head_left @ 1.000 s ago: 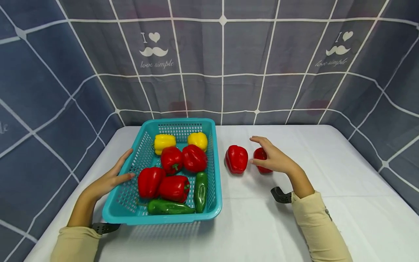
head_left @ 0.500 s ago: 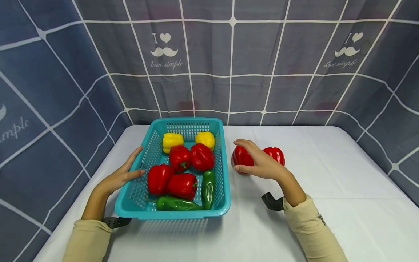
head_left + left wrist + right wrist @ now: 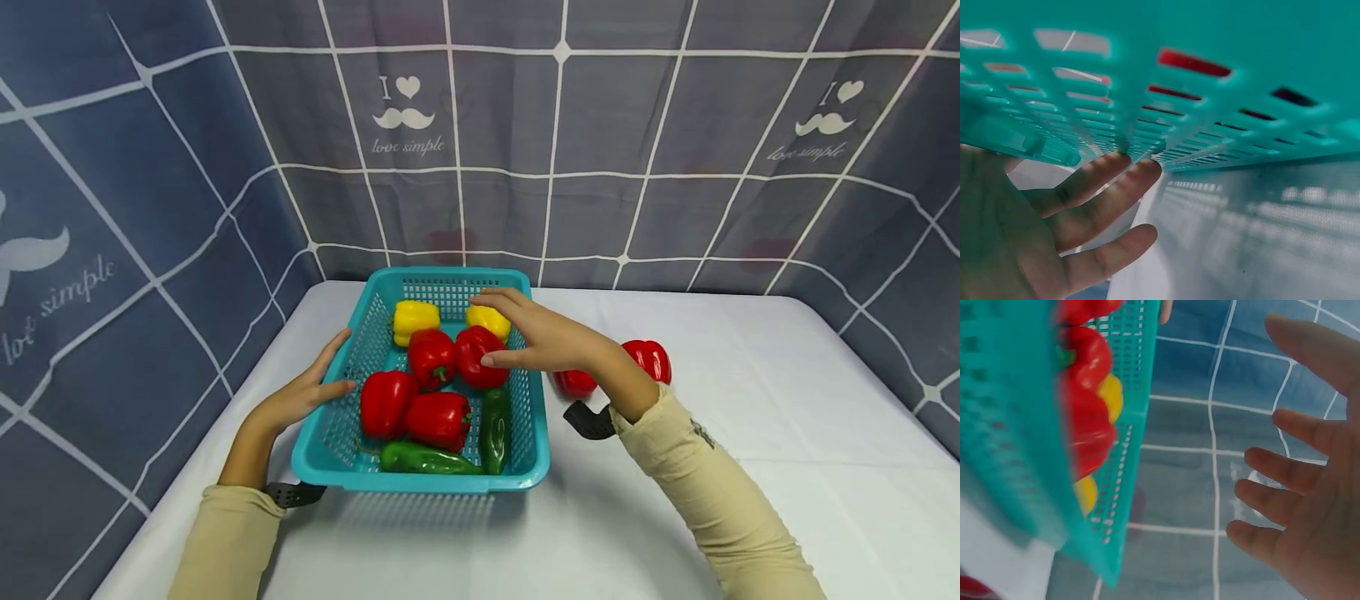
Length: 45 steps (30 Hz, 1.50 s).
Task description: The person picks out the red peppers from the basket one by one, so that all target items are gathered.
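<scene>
My left hand (image 3: pixel 292 404) rests at the left side of a turquoise plastic basket (image 3: pixel 420 481), with its thumb over the rim. In the left wrist view its fairly straight fingers (image 3: pixel 1107 256) lie by the outer wall. The basket holds several red bell peppers (image 3: pixel 438 421), two yellow bell peppers (image 3: pixel 416 320) and two long green peppers (image 3: pixel 495 429). Above the basket's right side hovers my right hand (image 3: pixel 547 335), fingers spread and holding nothing; it partly hides a red and a yellow pepper. In the right wrist view the right hand (image 3: pixel 1310 481) appears apart from the basket.
Two more red bell peppers lie on the white tablecloth right of the basket, one (image 3: pixel 575 383) partly behind my right wrist, the other (image 3: pixel 649 360) farther right. A grey gridded curtain (image 3: pixel 600 108) stands behind the table and along both sides.
My right hand has moved left from over the two loose red peppers to above the basket. The left hand stays at the basket's side. The whole view has shifted, moving the scene rightward.
</scene>
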### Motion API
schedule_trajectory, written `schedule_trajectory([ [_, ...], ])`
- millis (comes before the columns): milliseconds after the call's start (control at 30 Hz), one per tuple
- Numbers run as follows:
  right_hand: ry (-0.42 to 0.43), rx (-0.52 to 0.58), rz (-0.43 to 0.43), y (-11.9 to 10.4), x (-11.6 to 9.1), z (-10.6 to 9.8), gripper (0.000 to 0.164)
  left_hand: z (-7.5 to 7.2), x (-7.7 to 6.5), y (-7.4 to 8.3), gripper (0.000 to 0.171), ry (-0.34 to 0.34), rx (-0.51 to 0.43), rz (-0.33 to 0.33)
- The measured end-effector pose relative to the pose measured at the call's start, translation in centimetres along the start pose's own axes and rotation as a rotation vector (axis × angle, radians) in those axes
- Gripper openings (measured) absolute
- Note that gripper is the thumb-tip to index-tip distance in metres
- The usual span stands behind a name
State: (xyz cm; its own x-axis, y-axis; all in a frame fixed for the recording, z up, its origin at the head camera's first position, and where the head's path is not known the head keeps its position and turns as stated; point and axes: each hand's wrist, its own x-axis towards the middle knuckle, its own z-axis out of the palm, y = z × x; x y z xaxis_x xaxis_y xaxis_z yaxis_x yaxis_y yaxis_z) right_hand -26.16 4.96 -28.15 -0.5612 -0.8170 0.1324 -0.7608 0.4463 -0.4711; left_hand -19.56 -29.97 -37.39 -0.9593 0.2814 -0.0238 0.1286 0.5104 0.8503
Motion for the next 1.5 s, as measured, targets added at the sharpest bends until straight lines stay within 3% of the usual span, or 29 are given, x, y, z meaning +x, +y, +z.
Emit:
schedule_trajectory([
  [167,-0.033,-0.031,-0.042,-1.6,2.4,-1.1,0.073,0.0,0.3,0.3,0.081,-0.004,-0.006,0.001],
  [333,-0.084,-0.062,-0.085,-3.6,5.0,-0.8,0.072,0.0,0.7,0.4,0.082,-0.005,-0.001,0.002],
  [633,-0.336,-0.129,0.004,-4.9,9.3,3.1,0.076,0.4,1.4,0.2,0.08,-0.022,-0.03,0.005],
  [900,-0.562,-0.251,0.142,-4.1,10.2,7.0,0.086,0.9,1.5,0.3,0.08,-0.033,-0.029,0.011],
  [1267,-0.562,-0.392,0.096,-4.9,10.0,9.5,0.094,0.3,0.9,0.4,0.079,-0.028,-0.021,0.001],
  [1500,-0.509,-0.444,0.055,-5.9,10.6,11.0,0.102,-0.2,0.3,0.0,0.078,-0.016,-0.027,-0.005],
])
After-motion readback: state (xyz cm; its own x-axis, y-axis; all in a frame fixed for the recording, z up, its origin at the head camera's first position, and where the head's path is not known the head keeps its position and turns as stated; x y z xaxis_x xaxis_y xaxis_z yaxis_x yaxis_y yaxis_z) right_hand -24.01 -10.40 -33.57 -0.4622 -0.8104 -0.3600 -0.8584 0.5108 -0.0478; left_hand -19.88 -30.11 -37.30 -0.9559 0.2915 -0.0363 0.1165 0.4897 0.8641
